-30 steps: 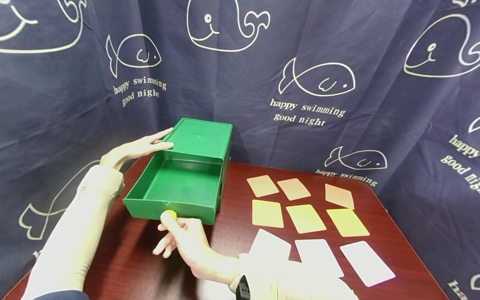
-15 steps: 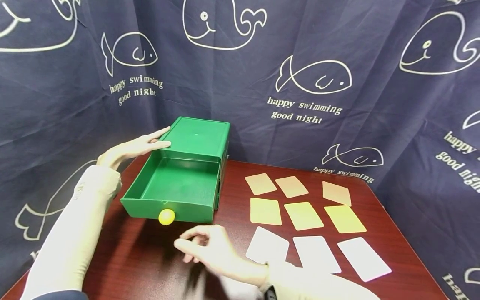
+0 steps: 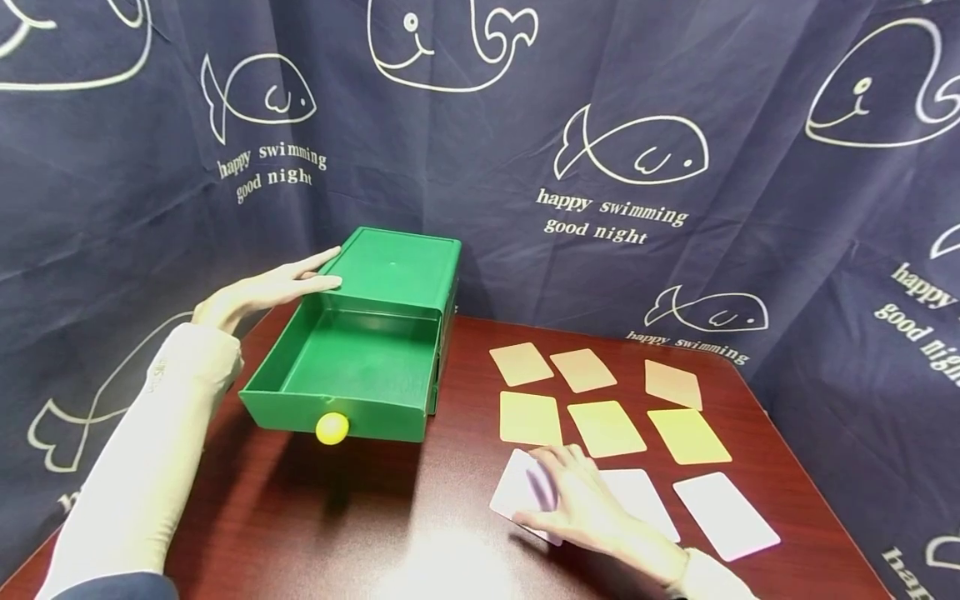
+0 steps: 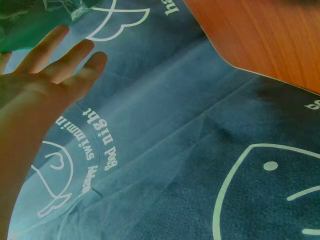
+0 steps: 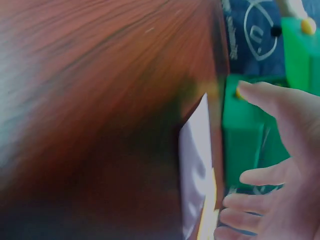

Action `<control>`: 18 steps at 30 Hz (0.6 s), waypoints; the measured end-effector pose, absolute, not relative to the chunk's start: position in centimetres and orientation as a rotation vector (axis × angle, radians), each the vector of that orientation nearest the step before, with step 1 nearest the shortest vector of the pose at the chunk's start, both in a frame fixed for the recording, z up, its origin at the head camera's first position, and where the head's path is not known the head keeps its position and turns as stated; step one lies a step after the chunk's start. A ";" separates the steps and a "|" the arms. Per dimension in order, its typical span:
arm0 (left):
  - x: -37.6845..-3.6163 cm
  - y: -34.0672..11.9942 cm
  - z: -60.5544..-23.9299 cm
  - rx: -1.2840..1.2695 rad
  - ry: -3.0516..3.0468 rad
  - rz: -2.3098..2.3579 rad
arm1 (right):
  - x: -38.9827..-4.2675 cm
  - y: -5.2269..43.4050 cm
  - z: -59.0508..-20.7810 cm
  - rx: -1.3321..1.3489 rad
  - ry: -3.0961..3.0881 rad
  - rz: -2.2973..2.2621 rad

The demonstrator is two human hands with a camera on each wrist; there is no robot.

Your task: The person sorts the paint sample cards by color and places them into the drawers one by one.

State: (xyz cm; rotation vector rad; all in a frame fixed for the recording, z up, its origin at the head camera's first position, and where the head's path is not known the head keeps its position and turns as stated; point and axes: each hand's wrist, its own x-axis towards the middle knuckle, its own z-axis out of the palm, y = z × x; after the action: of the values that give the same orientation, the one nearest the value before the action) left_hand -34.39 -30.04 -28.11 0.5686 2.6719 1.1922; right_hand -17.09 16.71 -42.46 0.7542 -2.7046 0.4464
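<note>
Curtain: one dark-blue cloth with pale fish, whales and lettering, running behind everything from the left edge to the right.
Table: one, red-brown, with a bright patch of glare near the front.
Left sleeve: one, pale, pushed up behind the wrist.
Left hand: one, fingers extended and parted, resting on the left edge of the box's top.
Green box: one, at the back left of the table.
Drawer: one, pulled out of the box toward the person.
Yellow knob: one, round, on the drawer's front; a second seems to show partly behind the thumb in the right wrist view, though blur leaves that unsure.
Peach cards: three, in the farthest row, the third set apart from the other two.
Yellow cards: three, in the middle row.
White cards: three, in the nearest row; the middle one is partly covered by the right hand and wrist.
Right hand: one, thumb spread well away from the fingers, over the leftmost white card; I cannot tell whether it touches.
Right sleeve: one, pale, at the bottom edge.
</note>
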 end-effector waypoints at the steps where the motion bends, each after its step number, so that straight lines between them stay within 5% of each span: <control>1: -34.4 -30.0 -28.1 0.569 2.675 1.188 | -17.1 17.3 -42.8 0.743 -2.713 0.408; 18: -34.7 -30.0 -28.2 0.568 2.670 1.188 | -17.5 18.5 -44.1 0.784 -2.715 0.366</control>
State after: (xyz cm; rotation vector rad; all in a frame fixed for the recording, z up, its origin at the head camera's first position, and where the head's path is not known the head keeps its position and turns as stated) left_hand -34.69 -30.02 -28.15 0.5677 2.6703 1.1880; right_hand -17.47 18.50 -44.13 0.7845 -2.7153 0.3656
